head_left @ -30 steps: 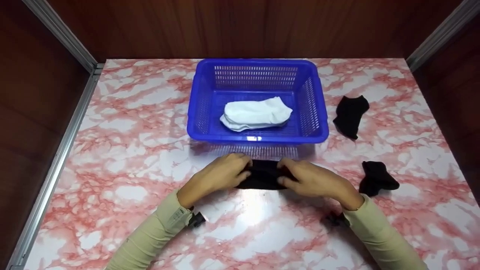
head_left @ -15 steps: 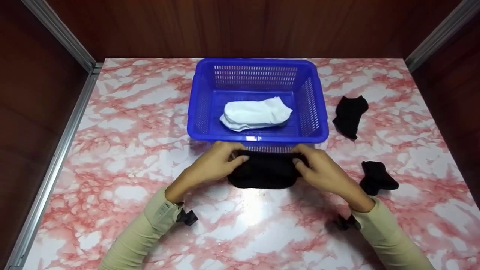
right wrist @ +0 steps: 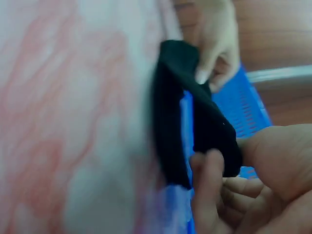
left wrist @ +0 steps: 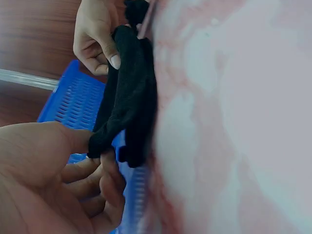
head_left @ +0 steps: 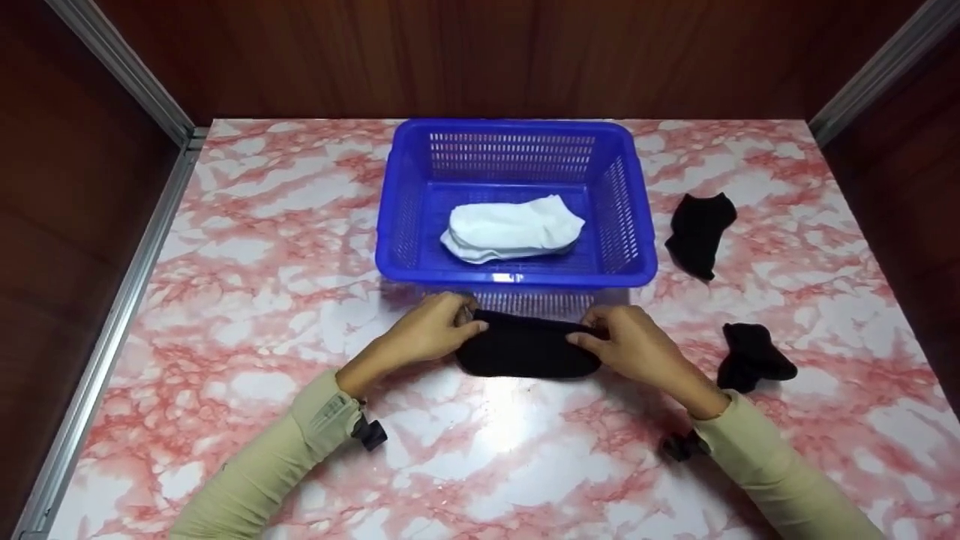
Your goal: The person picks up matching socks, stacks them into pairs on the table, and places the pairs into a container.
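Note:
In the head view a black sock (head_left: 529, 349) stretches sideways between both hands, just in front of the blue basket. My left hand (head_left: 427, 330) pinches its upper left end between thumb and fingers. At the upper right end, my right hand (head_left: 634, 341) pinches it the same way. Both wrist views show the fabric hanging in two layers with a gap between them, close over the table. Inside the blue basket (head_left: 517, 279) lies a small stack of white socks (head_left: 514, 225).
Another black sock (head_left: 701, 232) lies flat to the right of the basket. Nearer the right forearm sits a crumpled black sock (head_left: 757, 356). Dark wooden panels (head_left: 480, 60) enclose the pink and white marbled table (head_left: 262, 225) at the back and sides.
The hands have moved apart and gripped the black sock by its upper ends, spreading it out. Over the last half second they have come slightly toward the body. The basket has stayed put.

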Available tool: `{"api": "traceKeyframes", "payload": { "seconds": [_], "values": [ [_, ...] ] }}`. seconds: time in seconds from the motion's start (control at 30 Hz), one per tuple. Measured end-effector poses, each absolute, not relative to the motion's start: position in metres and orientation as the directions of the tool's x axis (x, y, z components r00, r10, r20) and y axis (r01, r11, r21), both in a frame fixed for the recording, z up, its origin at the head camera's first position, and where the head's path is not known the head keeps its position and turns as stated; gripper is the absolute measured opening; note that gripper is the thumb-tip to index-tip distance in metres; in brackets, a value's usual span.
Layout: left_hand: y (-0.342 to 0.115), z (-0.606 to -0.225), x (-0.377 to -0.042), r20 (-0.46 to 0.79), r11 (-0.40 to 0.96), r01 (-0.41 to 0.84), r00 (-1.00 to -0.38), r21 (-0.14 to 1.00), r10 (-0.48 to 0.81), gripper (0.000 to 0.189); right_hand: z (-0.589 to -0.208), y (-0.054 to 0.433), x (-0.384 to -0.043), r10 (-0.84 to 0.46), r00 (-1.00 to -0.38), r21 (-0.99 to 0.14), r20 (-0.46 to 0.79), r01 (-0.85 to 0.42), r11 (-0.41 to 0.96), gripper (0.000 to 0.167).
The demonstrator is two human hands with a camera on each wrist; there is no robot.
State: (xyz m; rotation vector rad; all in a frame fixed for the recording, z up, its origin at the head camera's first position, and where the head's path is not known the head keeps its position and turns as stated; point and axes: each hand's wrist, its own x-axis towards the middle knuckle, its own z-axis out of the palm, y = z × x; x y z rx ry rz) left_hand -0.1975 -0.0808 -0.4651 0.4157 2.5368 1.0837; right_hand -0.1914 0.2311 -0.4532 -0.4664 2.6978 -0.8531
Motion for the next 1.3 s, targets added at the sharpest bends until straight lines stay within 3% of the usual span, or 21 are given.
{"api": "traceKeyframes", "payload": {
  "seconds": [0.13,0.33,0.47,0.77,1.03,1.13,1.3],
  "values": [
    [-0.08,-0.467,-0.197,-0.196,0.713,0.131,-0.913,0.689,0.358,0.024,-0.46,0.233,-0.192,-0.375,-0.914,-0.505,-0.156,-0.252,0.825,0.028],
    [-0.078,-0.462,-0.192,-0.18,0.785,0.168,-0.925,0.596,0.335,0.035,-0.455,0.236,-0.192,-0.38,-0.907,-0.517,-0.182,-0.241,0.821,0.031],
    [-0.074,-0.462,-0.188,-0.186,0.812,0.187,-0.922,0.552,0.339,0.031,-0.453,0.235,-0.19,-0.403,-0.897,-0.511,-0.182,-0.264,0.818,0.029],
    [-0.073,-0.463,-0.182,-0.165,0.742,0.2,-0.907,0.64,0.387,0.02,-0.458,0.235,-0.187,-0.447,-0.88,-0.618,-0.161,-0.264,0.741,0.023],
    [-0.074,-0.457,-0.18,-0.25,0.65,0.018,-0.915,0.759,0.317,0.019,-0.454,0.243,-0.188,-0.448,-0.856,-0.782,-0.259,-0.086,0.617,0.028],
    [-0.074,-0.456,-0.18,-0.308,0.6,-0.085,-0.909,0.796,0.281,0.027,-0.454,0.244,-0.187,-0.447,-0.848,-0.79,-0.284,-0.057,0.61,0.032],
    [-0.075,-0.456,-0.181,-0.42,0.389,-0.287,-0.85,0.875,0.318,0.048,-0.456,0.245,-0.187,-0.403,-0.867,-0.8,-0.293,-0.009,0.6,0.026]
  ]
}}
